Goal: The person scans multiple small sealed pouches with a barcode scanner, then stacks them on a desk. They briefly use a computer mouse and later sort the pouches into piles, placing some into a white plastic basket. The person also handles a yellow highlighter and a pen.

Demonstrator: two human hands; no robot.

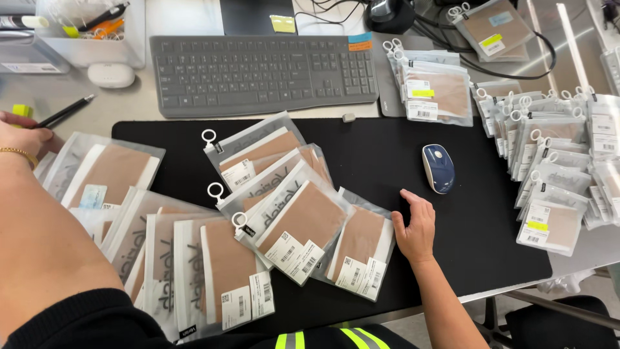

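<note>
Your right hand (pixel 413 229) lies flat on the black desk mat (pixel 452 271), fingers together and gripping nothing, its edge touching the nearest frosted zip pouch (pixel 358 249), as if to steady the end of the fan. That pouch is the near-right one of a fanned row of pouches (pixel 271 187), each overlapping the next so its white barcode label stays in sight. Your left hand (pixel 22 139), at the far left with a gold bracelet on the wrist, is closed around a black pen (pixel 64 112) in a writing pinch. More pouches (pixel 194 271) overlap near your body, and another stack (pixel 555 168) crowds the right side. A blue and white mouse (pixel 438 168) sits just beyond your right hand; a grey keyboard (pixel 261 74) lies farther back. The setting looks like an office desk, with cables and a clear organiser (pixel 90 32) at the far edge.
</note>
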